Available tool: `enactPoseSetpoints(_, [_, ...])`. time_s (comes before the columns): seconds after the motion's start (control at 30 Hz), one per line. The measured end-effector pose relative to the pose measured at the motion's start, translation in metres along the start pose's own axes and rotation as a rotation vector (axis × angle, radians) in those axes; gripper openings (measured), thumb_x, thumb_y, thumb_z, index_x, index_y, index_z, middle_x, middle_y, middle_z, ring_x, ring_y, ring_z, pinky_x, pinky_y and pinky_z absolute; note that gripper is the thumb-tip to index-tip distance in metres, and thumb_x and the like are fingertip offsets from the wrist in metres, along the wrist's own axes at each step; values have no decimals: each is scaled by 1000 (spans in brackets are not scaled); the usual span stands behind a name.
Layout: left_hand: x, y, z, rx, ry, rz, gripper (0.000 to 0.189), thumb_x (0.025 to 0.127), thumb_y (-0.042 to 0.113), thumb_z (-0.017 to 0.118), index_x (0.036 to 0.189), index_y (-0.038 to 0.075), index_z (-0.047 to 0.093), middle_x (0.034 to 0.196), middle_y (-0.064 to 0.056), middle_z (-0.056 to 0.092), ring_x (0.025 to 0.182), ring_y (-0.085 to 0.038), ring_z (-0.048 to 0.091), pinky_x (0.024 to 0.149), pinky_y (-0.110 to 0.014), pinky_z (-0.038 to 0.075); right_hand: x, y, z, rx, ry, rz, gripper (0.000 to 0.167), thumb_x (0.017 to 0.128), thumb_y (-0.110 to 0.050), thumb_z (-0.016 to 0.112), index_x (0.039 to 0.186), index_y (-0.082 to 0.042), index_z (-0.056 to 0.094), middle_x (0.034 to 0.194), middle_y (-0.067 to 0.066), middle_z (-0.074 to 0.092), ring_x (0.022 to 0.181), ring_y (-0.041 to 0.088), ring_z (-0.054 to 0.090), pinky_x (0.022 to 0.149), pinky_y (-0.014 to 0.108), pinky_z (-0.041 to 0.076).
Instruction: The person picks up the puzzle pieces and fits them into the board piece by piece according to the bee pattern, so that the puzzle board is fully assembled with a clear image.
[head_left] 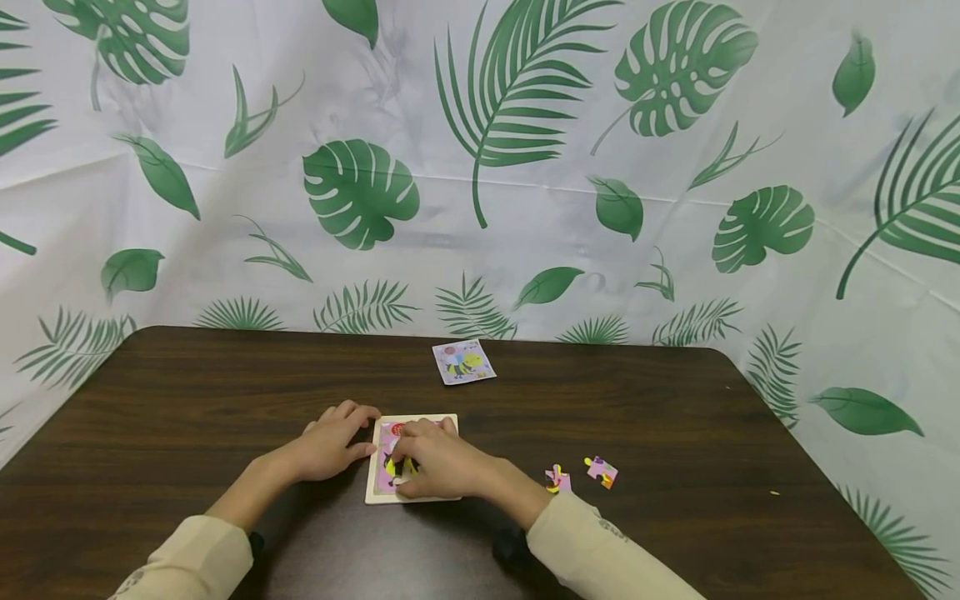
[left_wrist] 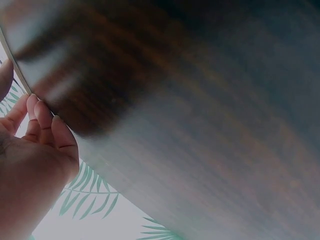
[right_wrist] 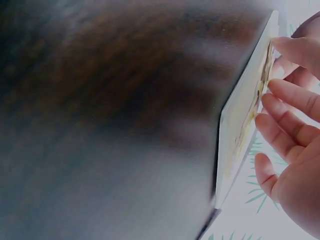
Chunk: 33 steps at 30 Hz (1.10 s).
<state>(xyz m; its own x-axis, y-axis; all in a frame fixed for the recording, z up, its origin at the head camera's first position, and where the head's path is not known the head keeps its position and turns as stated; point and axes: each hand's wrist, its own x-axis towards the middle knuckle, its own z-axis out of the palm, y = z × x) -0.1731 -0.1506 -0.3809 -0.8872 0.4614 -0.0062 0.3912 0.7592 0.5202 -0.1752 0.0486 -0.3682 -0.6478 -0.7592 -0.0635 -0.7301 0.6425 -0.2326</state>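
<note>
A square puzzle board [head_left: 370, 487] with a pale frame lies flat on the table, its pink picture showing yellow and black parts. My right hand [head_left: 442, 460] is over its right half, hiding much of the picture. In the right wrist view the fingertips [right_wrist: 265, 120] touch the picture, and the thumb is spread apart from them. My left hand [head_left: 330, 446] rests at the board's left edge, thumb near the side and fingers near the upper corner. The left wrist view shows that hand's fingertips [left_wrist: 44, 112] down on the table.
Two loose jigsaw pieces, a nearer one [head_left: 558, 479] and a farther one [head_left: 602, 472], lie right of the board by the right forearm. A bee picture card [head_left: 464, 362] lies near the table's back edge. A small yellow bit [head_left: 775, 492] is at the right. A leaf-print curtain [head_left: 525, 250] hangs behind.
</note>
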Motion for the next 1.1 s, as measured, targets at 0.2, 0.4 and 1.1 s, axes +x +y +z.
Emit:
enactPoseSetpoints(0.2, [0,0,0,-2,0,-2,35,89,21,60,119,6,50,106,-7,48,100,-30,45,73,-48,35,0,1,2,-9,-2,-6,29,78,-31,72,102,-17,67,108,-4,54,105,10,45,78,29,26])
enactPoseSetpoints(0.4, [2,-2,1,4,5,-2,35,89,20,60,119,5,50,105,-7,48,100,-30,45,73,-49,35,-1,2,2,-8,-4,-13,28,78,-31,71,103,-18,67,108,-4,54,105,10,46,77,28,26])
enactPoseSetpoints(1.1, [1,-1,1,10,2,-24,36,88,20,61,119,6,50,106,-7,48,102,-30,45,76,-51,34,-19,20,-5,86,9,-5,27,78,-26,72,102,-14,67,98,-6,54,94,7,46,71,25,24])
